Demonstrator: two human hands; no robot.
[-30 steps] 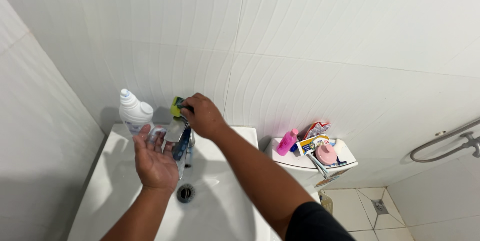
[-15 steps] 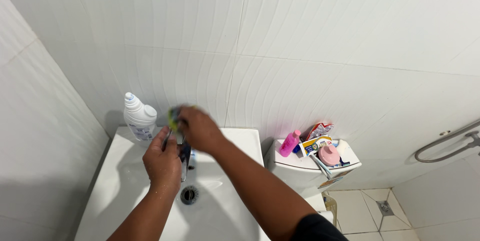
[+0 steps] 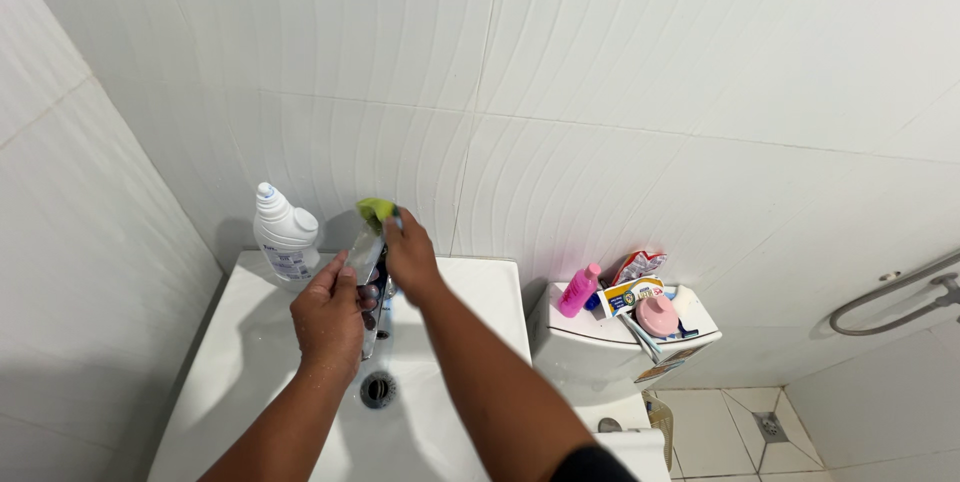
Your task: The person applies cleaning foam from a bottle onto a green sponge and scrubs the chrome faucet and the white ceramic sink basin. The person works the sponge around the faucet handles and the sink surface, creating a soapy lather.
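I look down on a white sink (image 3: 470, 292) set against a white tiled wall. My right hand (image 3: 408, 257) is closed on a green sponge (image 3: 376, 210), which rests at the top of the chrome tap (image 3: 368, 272). Just left of it, my left hand (image 3: 328, 320) wraps around the tap body, fingers against the metal. The drain (image 3: 378, 390) lies right below both hands. Much of the tap is hidden behind my fingers.
A white cleaner bottle (image 3: 284, 237) stands on the sink's back left corner. To the right, a toilet tank (image 3: 610, 357) carries a pink bottle (image 3: 579, 291), a pink round case, packets and a razor. A metal grab rail (image 3: 890, 307) is mounted far right.
My left hand turned from palm-up and open over the basin to gripping the tap. My right hand stayed on the tap's top with the sponge. The view drifted slightly.
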